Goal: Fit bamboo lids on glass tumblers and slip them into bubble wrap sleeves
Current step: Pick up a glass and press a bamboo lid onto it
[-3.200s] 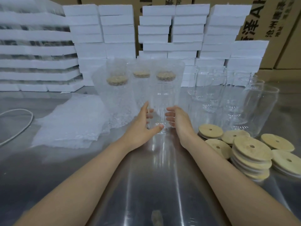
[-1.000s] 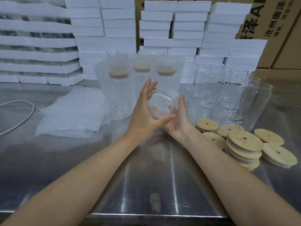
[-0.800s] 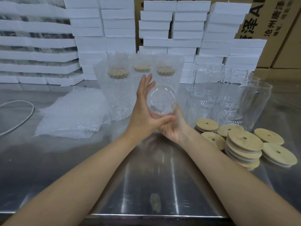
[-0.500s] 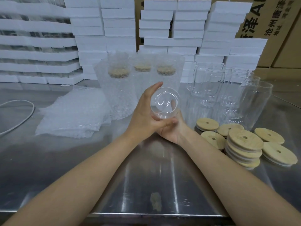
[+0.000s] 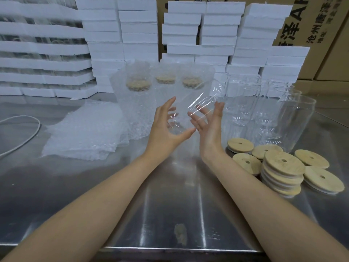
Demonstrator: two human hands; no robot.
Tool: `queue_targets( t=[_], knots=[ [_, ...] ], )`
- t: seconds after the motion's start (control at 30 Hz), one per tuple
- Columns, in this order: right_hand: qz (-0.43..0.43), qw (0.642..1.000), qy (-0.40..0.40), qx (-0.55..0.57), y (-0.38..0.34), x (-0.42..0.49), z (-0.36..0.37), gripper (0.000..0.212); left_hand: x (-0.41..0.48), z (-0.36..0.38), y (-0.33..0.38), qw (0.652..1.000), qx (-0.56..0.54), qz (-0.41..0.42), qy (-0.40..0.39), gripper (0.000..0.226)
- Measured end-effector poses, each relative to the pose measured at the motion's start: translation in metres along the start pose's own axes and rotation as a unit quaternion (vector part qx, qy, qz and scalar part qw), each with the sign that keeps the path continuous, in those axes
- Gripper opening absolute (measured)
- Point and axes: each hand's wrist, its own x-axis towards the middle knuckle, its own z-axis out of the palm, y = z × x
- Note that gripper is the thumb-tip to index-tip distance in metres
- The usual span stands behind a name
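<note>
A clear glass tumbler (image 5: 200,104) is in the air over the steel table (image 5: 170,205), tilted with its mouth up and to the right and blurred by motion. My left hand (image 5: 166,129) cups its base, with the thumb underneath. My right hand (image 5: 209,129) has its palm turned toward the glass and its fingers against the side. Round bamboo lids (image 5: 283,163) with centre holes lie stacked and loose at the right. A flat pile of bubble wrap sleeves (image 5: 85,133) lies at the left. Three lidded tumblers in sleeves (image 5: 139,103) stand behind my hands.
Several bare glass tumblers (image 5: 294,118) stand at the back right, just beyond the lids. White foam boxes (image 5: 137,35) are stacked along the back, with cardboard cartons (image 5: 321,25) behind them. A white cable (image 5: 24,140) curves in at the far left.
The tumbler was lifted off the table and turned with its mouth toward me. It has since swung to point up and right, and both hands have opened wider around it.
</note>
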Motion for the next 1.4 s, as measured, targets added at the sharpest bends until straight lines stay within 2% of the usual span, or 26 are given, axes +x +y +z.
queue_targets(
  t=[0.07, 0.17, 0.27, 0.4, 0.47, 0.53, 0.6, 0.67, 0.7, 0.77, 0.83, 0.9, 1.03, 1.13, 1.2, 1.23, 1.27, 1.3, 1.33, 1.4],
  knots=[
    [0.03, 0.999, -0.027, 0.012, 0.0, -0.002, 0.004, 0.034, 0.001, 0.001, 0.005, 0.991, -0.102, -0.083, -0.006, 0.068],
    [0.061, 0.997, -0.037, 0.005, -0.001, -0.003, 0.005, 0.032, 0.003, 0.003, 0.005, 0.957, -0.209, -0.195, -0.057, 0.05],
    [0.094, 0.994, -0.044, 0.019, -0.001, -0.001, 0.002, 0.043, 0.006, 0.003, 0.005, 0.916, -0.265, -0.282, -0.107, 0.05],
    [0.11, 0.99, -0.053, 0.067, 0.0, -0.001, 0.0, 0.045, 0.009, -0.004, -0.001, 0.885, -0.299, -0.323, -0.149, 0.049],
    [0.114, 0.991, -0.051, 0.048, -0.002, -0.004, 0.002, 0.068, 0.01, -0.004, -0.003, 0.888, -0.271, -0.339, -0.153, 0.056],
    [0.095, 0.994, -0.046, 0.023, -0.001, -0.004, 0.002, 0.087, 0.008, 0.002, -0.006, 0.909, -0.219, -0.333, -0.123, 0.056],
    [0.031, 0.999, -0.029, -0.001, -0.001, -0.002, -0.001, 0.086, 0.006, 0.006, -0.005, 0.937, -0.175, -0.295, -0.067, 0.041],
    [-0.009, 0.999, -0.02, -0.046, -0.001, -0.001, -0.004, 0.092, 0.004, 0.006, -0.003, 0.968, -0.115, -0.219, -0.041, 0.024],
    [-0.015, 0.997, -0.019, -0.068, 0.0, -0.001, -0.004, 0.097, 0.004, 0.004, -0.002, 0.978, -0.085, -0.181, -0.049, 0.026],
    [-0.009, 0.995, -0.026, -0.092, 0.002, 0.0, -0.005, 0.097, 0.0, 0.005, -0.001, 0.986, -0.044, -0.139, -0.078, 0.049],
    [0.005, 0.996, -0.041, -0.084, 0.004, 0.002, -0.004, 0.079, -0.003, 0.006, -0.003, 0.986, -0.007, -0.129, -0.11, 0.08],
    [0.022, 0.996, -0.048, -0.066, 0.002, 0.005, -0.004, 0.06, -0.002, 0.004, -0.004, 0.98, -0.018, -0.153, -0.125, 0.099],
    [0.002, 0.989, -0.079, -0.125, -0.001, 0.001, -0.006, 0.064, 0.005, -0.007, -0.005, 0.966, -0.072, -0.208, -0.134, 0.116],
    [-0.031, 0.972, -0.081, -0.217, -0.006, 0.0, -0.005, 0.048, 0.001, -0.004, -0.007, 0.965, -0.076, -0.212, -0.137, 0.128],
    [-0.036, 0.977, -0.07, -0.197, -0.013, 0.0, -0.003, 0.025, 0.0, -0.001, -0.007, 0.968, -0.095, -0.212, -0.096, 0.118],
    [-0.052, 0.974, -0.05, -0.213, -0.017, 0.001, -0.004, 0.024, 0.001, -0.001, -0.008, 0.968, -0.107, -0.213, -0.077, 0.108],
    [-0.077, 0.959, -0.029, -0.271, -0.022, 0.002, -0.006, 0.026, 0.002, -0.002, -0.008, 0.967, -0.116, -0.216, -0.065, 0.098],
    [-0.102, 0.928, -0.009, -0.358, -0.024, 0.003, -0.009, 0.023, 0.003, -0.003, -0.009, 0.966, -0.122, -0.221, -0.057, 0.091],
    [-0.107, 0.886, 0.007, -0.452, -0.027, 0.005, -0.013, 0.024, 0.004, -0.004, -0.009, 0.964, -0.124, -0.227, -0.054, 0.088],
    [-0.025, 0.784, 0.011, -0.621, -0.03, 0.008, -0.018, 0.038, 0.005, -0.007, -0.01, 0.963, -0.124, -0.234, -0.045, 0.092]
  ],
)
